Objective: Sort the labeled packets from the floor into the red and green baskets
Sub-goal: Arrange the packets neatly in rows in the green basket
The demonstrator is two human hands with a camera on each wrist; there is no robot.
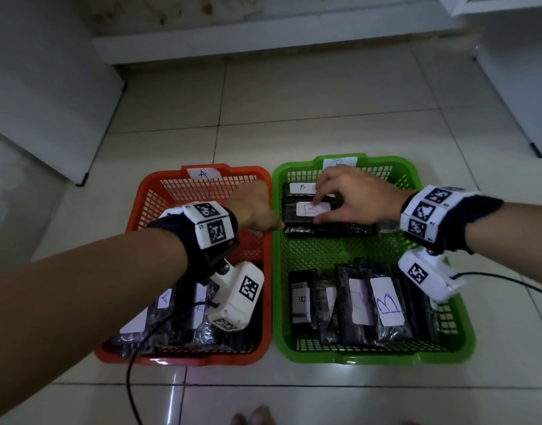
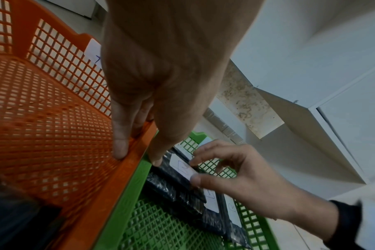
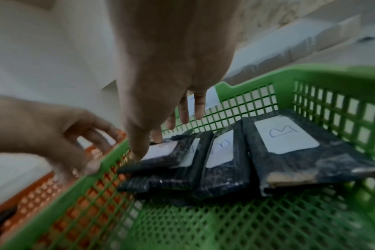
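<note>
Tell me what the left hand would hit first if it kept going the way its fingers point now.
Probably the shared basket edge: the left hand points down, fingers on the red basket rim, thumb near the green basket and a B packet. Depth is unclear.

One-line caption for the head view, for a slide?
Right hand sets B packet in green basket; left hand rests on red basket.

right wrist view is motion-blurred, the left hand (image 3: 54, 135) smeared at its fingertips. in the head view the left hand (image 1: 251, 210) fingers are hidden behind its own back, the green basket (image 1: 371, 357) tag is half covered by the right hand (image 1: 355, 197), and the wrist camera (image 1: 236, 296) hides part of the packets in the red basket (image 1: 183, 358). left wrist view cuts both baskets at the edges.
</note>
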